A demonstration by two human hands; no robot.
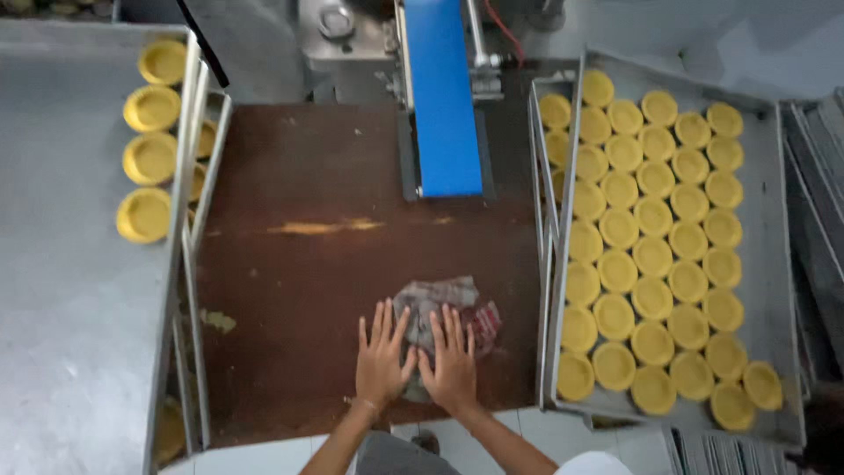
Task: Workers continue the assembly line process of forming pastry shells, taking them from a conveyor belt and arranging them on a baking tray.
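Observation:
Both my hands lie flat, fingers spread, on a crumpled grey-and-red cloth (448, 302) on the dark brown table top (299, 290). My left hand (381, 356) presses the cloth's left edge. My right hand (451, 361) sits beside it on the cloth's lower middle. The thumbs nearly touch. Neither hand grips anything.
A blue conveyor belt (442, 97) ends above the table's middle. A metal tray (774, 264) on the right holds several yellow dough shells (652, 255) in rows. Another tray (70, 308) on the left carries several yellow shells (149, 158) along its right edge. Yellow smears (325, 227) mark the table.

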